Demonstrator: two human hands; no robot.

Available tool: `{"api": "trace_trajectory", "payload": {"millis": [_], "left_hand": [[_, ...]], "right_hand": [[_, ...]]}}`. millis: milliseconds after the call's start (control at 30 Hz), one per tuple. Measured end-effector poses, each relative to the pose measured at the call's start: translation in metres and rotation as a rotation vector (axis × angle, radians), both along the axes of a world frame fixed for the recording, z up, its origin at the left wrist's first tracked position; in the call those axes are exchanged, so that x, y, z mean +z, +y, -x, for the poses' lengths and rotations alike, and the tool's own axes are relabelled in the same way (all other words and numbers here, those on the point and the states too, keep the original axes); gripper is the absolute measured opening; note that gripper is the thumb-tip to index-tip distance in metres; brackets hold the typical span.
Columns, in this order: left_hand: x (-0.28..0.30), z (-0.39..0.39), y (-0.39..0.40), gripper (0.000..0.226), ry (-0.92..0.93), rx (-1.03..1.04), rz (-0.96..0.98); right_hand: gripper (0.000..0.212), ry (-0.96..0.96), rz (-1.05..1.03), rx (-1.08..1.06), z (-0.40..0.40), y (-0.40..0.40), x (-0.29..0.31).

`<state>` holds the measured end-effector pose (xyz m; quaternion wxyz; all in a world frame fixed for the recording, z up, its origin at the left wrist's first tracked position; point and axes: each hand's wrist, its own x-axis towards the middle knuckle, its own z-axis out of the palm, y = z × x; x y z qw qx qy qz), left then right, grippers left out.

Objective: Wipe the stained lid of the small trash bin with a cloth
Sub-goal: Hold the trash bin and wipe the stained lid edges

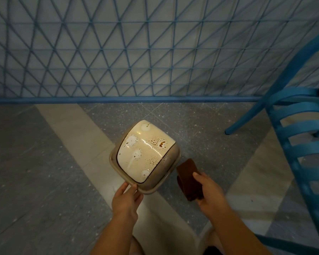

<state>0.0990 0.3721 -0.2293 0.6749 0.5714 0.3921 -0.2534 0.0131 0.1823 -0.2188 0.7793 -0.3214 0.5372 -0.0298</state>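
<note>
Fingers, left hand [126, 198]: straight and loosely spread, tips resting on the near corner rim of the bin just below centre frame; nothing is gripped. My reading is that this touch is there to steady the bin so it will not slide under wiping.
Fingers, right hand [208, 189]: curled round a folded brown cloth [188, 178], thumb on top, at lower right of centre. The free end of the cloth points up toward the bin, just beside its right edge and not touching it.
Bin [170, 162]: small, beige, standing on the floor [44, 162] in the middle of the frame, seen from above.
Lid [145, 150]: cream, domed and glossy, closed on the bin. White splotches with drip trails sit on its left half and near edge; brown speckles and one darker brown mark sit toward its upper right.
Progress: stains look untouched, so wiping seems not yet begun; the cloth appears poised to go on from the right side.
Surroundings: blue wire lattice fence [155, 52] across the top; blue slatted chair [302, 144] along the right edge.
</note>
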Motion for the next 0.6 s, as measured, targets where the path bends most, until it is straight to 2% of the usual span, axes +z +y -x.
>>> {"api": "trace_trajectory", "payload": {"millis": [100,400,600], "left_hand": [[-0.001,-0.002,0.004,0.044,0.002,-0.024,-0.003],[-0.002,-0.006,0.002,0.043,-0.015,-0.003,0.009],[-0.002,-0.012,0.001,0.041,-0.034,-0.033,0.009]], "right_hand": [[0.041,-0.016,0.023,0.05,-0.004,-0.002,0.006],[0.03,-0.104,0.468,0.041,-0.033,0.011,0.03],[0.042,-0.092,0.81,0.258,-0.035,0.039,0.026]]}}
